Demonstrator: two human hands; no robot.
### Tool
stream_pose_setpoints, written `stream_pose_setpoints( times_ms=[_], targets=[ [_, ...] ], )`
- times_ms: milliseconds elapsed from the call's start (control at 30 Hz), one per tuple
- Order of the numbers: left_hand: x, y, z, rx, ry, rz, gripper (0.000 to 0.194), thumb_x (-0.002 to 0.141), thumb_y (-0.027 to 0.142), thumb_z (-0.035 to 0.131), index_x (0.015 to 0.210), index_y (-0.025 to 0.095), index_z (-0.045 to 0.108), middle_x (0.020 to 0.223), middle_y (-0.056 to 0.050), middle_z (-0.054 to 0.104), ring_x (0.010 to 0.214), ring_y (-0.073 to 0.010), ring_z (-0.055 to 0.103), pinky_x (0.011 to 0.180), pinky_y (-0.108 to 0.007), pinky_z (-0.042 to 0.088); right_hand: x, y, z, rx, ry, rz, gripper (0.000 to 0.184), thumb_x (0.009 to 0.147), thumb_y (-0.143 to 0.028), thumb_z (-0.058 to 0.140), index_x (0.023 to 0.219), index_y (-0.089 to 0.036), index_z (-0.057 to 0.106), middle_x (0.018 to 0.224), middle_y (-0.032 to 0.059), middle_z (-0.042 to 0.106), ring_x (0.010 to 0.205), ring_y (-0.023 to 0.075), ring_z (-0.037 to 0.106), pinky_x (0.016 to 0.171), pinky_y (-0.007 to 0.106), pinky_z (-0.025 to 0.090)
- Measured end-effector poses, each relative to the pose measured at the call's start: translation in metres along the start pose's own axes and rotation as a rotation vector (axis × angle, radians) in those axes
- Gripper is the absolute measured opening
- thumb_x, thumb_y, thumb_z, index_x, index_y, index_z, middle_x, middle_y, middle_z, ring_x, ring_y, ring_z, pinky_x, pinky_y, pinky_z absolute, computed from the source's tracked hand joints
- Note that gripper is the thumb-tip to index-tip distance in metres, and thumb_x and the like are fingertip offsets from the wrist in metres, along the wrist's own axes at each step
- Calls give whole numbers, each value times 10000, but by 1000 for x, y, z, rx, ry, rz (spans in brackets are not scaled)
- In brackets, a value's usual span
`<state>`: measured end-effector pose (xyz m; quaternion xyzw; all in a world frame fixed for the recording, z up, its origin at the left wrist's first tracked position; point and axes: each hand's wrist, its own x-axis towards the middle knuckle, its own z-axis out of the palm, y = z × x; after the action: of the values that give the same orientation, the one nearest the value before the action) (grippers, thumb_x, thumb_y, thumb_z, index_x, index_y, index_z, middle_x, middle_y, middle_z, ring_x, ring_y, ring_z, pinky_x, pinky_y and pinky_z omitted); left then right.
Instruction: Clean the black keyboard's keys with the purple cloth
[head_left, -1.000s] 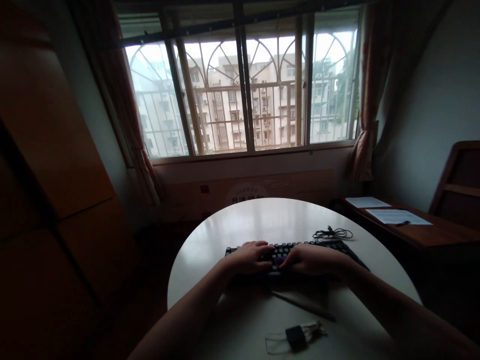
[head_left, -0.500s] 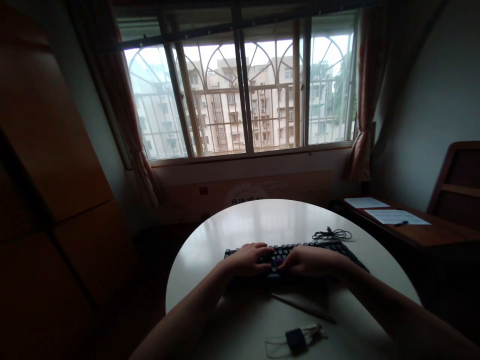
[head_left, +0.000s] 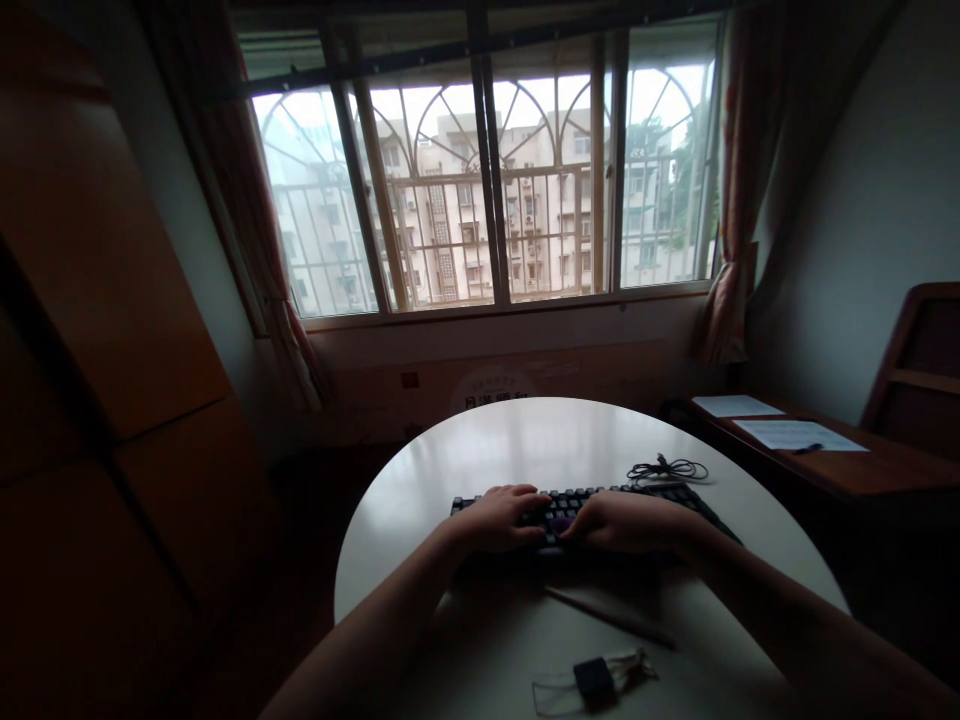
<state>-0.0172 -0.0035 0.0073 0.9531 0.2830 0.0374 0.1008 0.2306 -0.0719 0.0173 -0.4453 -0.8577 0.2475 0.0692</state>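
A black keyboard lies across the round white table. My left hand rests on its left part, fingers stretched out over the keys. Over the middle of the keyboard, my right hand is closed on a small purple piece, pressed against the keys. The piece looks soft, but most of it is hidden under the fingers, so its kind cannot be made out. The keys beneath both hands are hidden.
Nearer to me on the table lie a slim pointed stick and a black-handled tool with wire loops. A coiled cable sits behind the keyboard. At right, papers and a pen lie on a brown wooden surface.
The view has shifted very slightly. Both hands keep nearly the same place on the keyboard, and the purple piece stays under my right hand.
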Motion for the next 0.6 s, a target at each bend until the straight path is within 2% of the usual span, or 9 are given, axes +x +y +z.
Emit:
stream_pose_setpoints(
  times_ms=[233,600],
  targets=[
    [0,2,-1,0,-3,-2,590,891,501,595,1440,320,473,1446,-64,500,1286,-332,490,1071,-444,390,1,-5,4,8,74,-27,387,850,-251,512,1152,-250,754,939,23,783,745,179,666,671,226,457],
    [0,-1,0,7,3,13,596,887,507,598,1438,316,472,1436,-65,505,1267,-331,505,1055,-432,409,2,-4,5,-15,72,-13,377,865,-275,521,1169,-297,743,936,14,785,758,189,681,684,239,459]
  ],
)
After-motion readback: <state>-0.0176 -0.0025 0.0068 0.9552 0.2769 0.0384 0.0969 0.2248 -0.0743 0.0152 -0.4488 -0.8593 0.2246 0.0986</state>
